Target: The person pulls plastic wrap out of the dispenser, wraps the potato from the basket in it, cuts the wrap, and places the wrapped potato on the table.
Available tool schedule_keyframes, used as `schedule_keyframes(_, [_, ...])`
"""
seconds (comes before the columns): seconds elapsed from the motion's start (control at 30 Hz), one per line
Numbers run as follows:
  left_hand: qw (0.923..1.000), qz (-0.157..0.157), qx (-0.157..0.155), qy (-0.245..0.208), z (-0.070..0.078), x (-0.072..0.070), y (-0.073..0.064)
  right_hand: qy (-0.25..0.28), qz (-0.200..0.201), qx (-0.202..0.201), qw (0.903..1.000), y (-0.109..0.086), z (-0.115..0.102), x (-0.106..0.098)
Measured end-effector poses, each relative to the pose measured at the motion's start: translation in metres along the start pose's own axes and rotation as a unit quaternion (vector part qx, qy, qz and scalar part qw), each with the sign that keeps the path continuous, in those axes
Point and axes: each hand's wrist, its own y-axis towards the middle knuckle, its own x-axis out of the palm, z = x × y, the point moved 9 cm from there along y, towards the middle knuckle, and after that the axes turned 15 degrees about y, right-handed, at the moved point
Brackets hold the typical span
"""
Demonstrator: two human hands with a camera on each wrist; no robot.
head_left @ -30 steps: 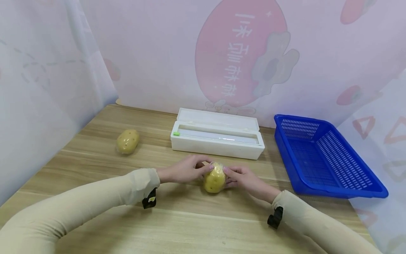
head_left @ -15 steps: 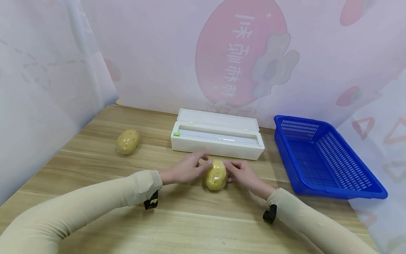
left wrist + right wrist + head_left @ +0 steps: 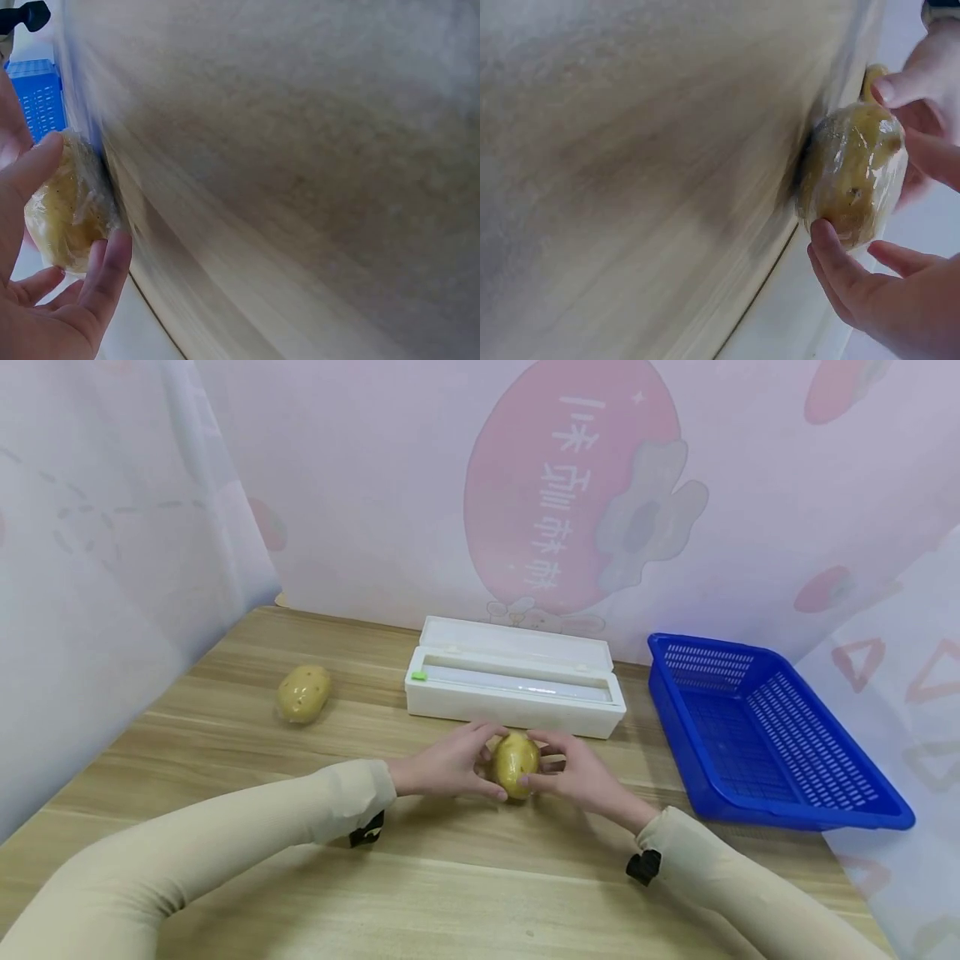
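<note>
A yellow potato (image 3: 516,764) in glossy clear film stands on the wooden table between both hands. My left hand (image 3: 450,762) curls round its left side, thumb towards the front. From the other side my right hand (image 3: 581,777) grips it, the thumb on its near face. Wrinkled film shows on the potato (image 3: 71,206) in the left wrist view. In the right wrist view, fingertips (image 3: 826,234) press its wrapped surface. A second film-wrapped potato (image 3: 303,693) lies farther left, apart from the hands.
Just behind the hands is a long white cling film box (image 3: 513,706), lid raised, with a green slider (image 3: 419,676) at its left end. At the right stands a blue plastic basket (image 3: 810,817). A printed curtain (image 3: 360,485) closes off the table's back.
The held potato has shifted slightly away and to the right. Both hands have gone from pinching near its top to holding round its sides. The other potato and the box stay put.
</note>
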Motion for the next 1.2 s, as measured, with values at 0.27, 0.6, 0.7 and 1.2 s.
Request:
schedule_keyframes(0.27, [0.9994, 0.008, 0.029, 0.016, 0.005, -0.001, 0.014, -0.033, -0.028, -0.048, 0.9979, 0.002, -0.005, 0.008])
schedule_keyframes(0.6, [0.9991, -0.027, 0.029, -0.014, 0.001, -0.001, 0.02, -0.048, -0.014, -0.025, 0.9984, 0.009, 0.003, 0.009])
schedule_keyframes(0.7, [0.9988, -0.033, 0.029, -0.023, -0.002, 0.0, 0.021, -0.047, -0.017, -0.016, 0.9986, 0.01, 0.005, 0.009])
schedule_keyframes(1.2, [0.9974, -0.072, -0.003, -0.002, -0.011, 0.006, 0.025, -0.052, -0.021, 0.042, 0.9976, 0.021, 0.007, 0.005])
